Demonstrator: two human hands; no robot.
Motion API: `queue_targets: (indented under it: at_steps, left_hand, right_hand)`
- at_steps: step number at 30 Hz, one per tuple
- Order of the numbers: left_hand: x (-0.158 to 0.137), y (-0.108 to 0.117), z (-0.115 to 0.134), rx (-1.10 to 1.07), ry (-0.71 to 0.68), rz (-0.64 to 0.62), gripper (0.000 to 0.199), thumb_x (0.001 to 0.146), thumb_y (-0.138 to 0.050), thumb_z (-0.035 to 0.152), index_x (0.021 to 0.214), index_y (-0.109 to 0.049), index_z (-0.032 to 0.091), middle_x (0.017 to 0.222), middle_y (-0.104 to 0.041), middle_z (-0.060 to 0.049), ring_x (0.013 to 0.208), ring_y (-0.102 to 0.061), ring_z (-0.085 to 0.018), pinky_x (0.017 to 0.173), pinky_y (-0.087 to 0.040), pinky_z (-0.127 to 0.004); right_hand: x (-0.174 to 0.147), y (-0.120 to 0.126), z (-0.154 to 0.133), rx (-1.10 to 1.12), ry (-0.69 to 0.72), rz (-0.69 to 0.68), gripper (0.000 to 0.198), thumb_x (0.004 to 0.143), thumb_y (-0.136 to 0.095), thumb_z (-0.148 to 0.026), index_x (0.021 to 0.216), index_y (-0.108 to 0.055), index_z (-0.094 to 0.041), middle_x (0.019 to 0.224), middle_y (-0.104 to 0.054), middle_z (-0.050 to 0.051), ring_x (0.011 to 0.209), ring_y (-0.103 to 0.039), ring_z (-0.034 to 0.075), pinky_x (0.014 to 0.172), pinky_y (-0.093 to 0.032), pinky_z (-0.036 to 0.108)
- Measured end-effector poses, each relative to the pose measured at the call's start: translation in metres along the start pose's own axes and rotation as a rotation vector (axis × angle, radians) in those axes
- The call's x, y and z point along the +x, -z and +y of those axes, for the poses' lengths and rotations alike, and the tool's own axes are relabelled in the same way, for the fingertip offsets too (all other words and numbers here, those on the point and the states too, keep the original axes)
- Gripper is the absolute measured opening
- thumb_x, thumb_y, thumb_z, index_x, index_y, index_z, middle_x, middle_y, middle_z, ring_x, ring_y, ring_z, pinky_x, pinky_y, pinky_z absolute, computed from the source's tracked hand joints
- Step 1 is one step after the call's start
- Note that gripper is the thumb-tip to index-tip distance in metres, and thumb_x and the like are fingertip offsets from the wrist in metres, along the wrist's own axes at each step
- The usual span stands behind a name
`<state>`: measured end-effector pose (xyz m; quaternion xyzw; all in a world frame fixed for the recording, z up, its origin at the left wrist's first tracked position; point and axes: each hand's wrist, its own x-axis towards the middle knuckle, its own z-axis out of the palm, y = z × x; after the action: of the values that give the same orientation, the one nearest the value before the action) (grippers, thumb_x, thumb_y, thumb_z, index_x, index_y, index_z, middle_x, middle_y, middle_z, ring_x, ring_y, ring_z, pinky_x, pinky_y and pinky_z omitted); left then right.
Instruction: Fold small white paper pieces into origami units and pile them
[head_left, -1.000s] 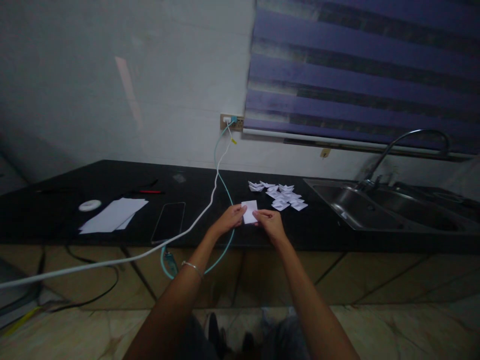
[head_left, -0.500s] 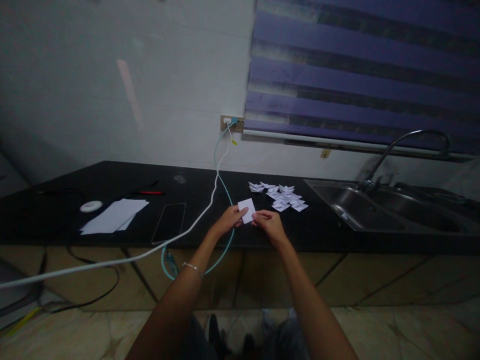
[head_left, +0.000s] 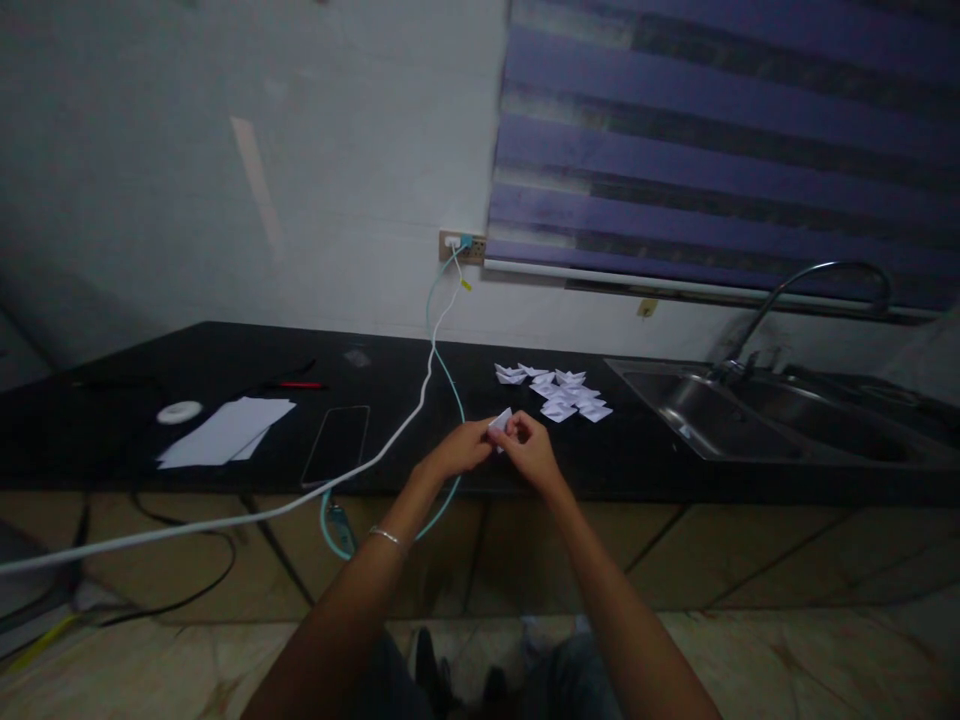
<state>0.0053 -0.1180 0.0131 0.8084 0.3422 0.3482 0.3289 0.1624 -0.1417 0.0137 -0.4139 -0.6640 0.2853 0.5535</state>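
A small folded piece of white paper (head_left: 501,421) is pinched between both hands above the front of the black counter. My left hand (head_left: 463,448) grips its left side, and my right hand (head_left: 532,450) has thumb and fingers closed on its right side. The fingers cover part of the paper, so its full shape is hidden. Just beyond my right hand lie several folded white paper boats (head_left: 564,390), grouped on the counter.
Flat white sheets (head_left: 225,432), a white roll (head_left: 180,412), a red pen (head_left: 300,385) and a phone (head_left: 335,445) lie to the left. A white cable (head_left: 401,432) crosses the counter from the wall socket (head_left: 472,248). To the right is a steel sink (head_left: 667,400).
The paper was a flat square facing me; now it looks folded and narrower. My hands have come closer together, with the right fingers over the paper.
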Motion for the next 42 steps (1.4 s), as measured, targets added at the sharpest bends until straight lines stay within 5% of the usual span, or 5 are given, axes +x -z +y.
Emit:
queue_targets:
  at_steps: [9,18,23,29,42]
  left_hand:
    - [-0.003,-0.002,0.001,0.014,-0.024,-0.007,0.030,0.078,-0.052,0.019,0.105,-0.066,0.015,0.099,-0.069,-0.009,0.095,-0.062,-0.022,0.086,-0.046,-0.030]
    - [0.004,-0.001,-0.015,-0.611,0.042,-0.090,0.072,0.074,-0.066,0.028,0.139,-0.035,0.022,0.108,-0.063,-0.007,0.079,-0.062,-0.014,0.068,-0.045,-0.023]
    - [0.003,0.006,-0.010,-0.581,0.078,-0.089,0.052,0.089,-0.044,0.045,0.136,-0.040,0.022,0.094,-0.063,-0.005,0.061,-0.060,-0.010,0.049,-0.033,-0.018]
    - [0.003,0.005,-0.005,-0.551,0.089,-0.006,0.042,0.084,-0.055,0.046,0.116,-0.043,0.021,0.081,-0.062,0.000,0.061,-0.057,-0.010,0.056,-0.041,-0.019]
    - [0.002,0.005,-0.003,-0.570,0.095,0.095,0.034,0.083,-0.055,0.046,0.102,-0.041,0.023,0.086,-0.059,0.002,0.059,-0.056,-0.007,0.038,-0.031,-0.011]
  right_hand:
    - [0.001,0.001,0.006,-0.009,0.019,-0.026,0.029,0.075,-0.066,-0.042,0.066,-0.050,-0.019,0.061,-0.047,-0.004,0.057,-0.044,0.012,0.055,-0.035,0.023]
    - [0.004,0.000,0.013,0.073,-0.013,-0.112,0.018,0.080,-0.058,-0.037,0.076,-0.058,-0.019,0.067,-0.057,-0.002,0.062,-0.052,0.014,0.058,-0.040,0.024]
    - [0.004,-0.002,0.010,0.093,-0.018,-0.176,0.015,0.082,-0.054,-0.032,0.074,-0.057,-0.019,0.066,-0.056,-0.003,0.060,-0.051,0.013,0.057,-0.039,0.023]
    - [0.002,0.000,0.004,0.039,0.027,-0.205,0.017,0.083,-0.050,-0.026,0.070,-0.057,-0.019,0.067,-0.058,-0.002,0.065,-0.053,0.014,0.064,-0.040,0.025]
    - [-0.002,0.002,-0.006,-0.148,0.176,0.031,0.016,0.088,-0.049,-0.030,0.091,-0.061,-0.020,0.090,-0.061,0.005,0.084,-0.056,0.018,0.074,-0.044,0.028]
